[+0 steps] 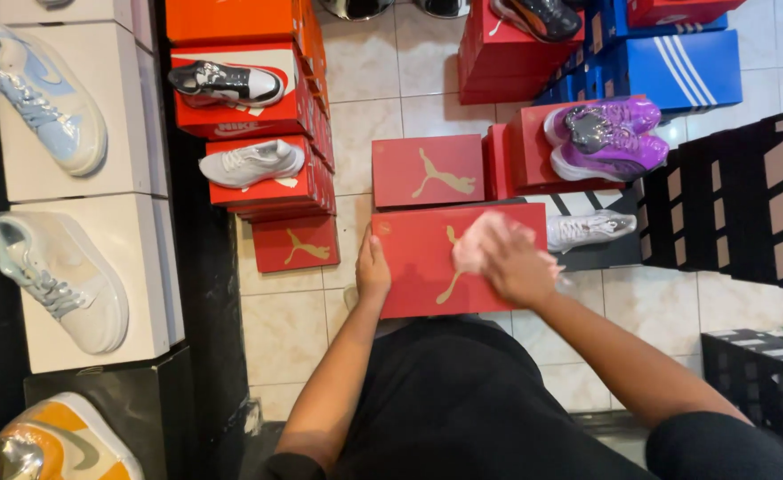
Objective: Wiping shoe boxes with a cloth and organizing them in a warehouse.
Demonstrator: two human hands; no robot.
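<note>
Red shoe box (422, 267): centre of the frame, lid up.
Left hand (373, 269): fingers clamped on the box's left edge.
Right hand (514, 264): fingers together, pressing a pink cloth (477, 242) on the lid.
Purple sneakers (605, 138): upper right, on another red box.

Both bare arms reach forward. The left hand (373, 267) is cupped, fingers curled; the right hand (516, 265) lies palm-down, fingers spread and blurred.

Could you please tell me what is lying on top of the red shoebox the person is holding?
On the red cardboard shoebox, a pink cloth lies under the right hand; the left hand grips its edge. Part of the lid's gold emblem is covered.
</note>
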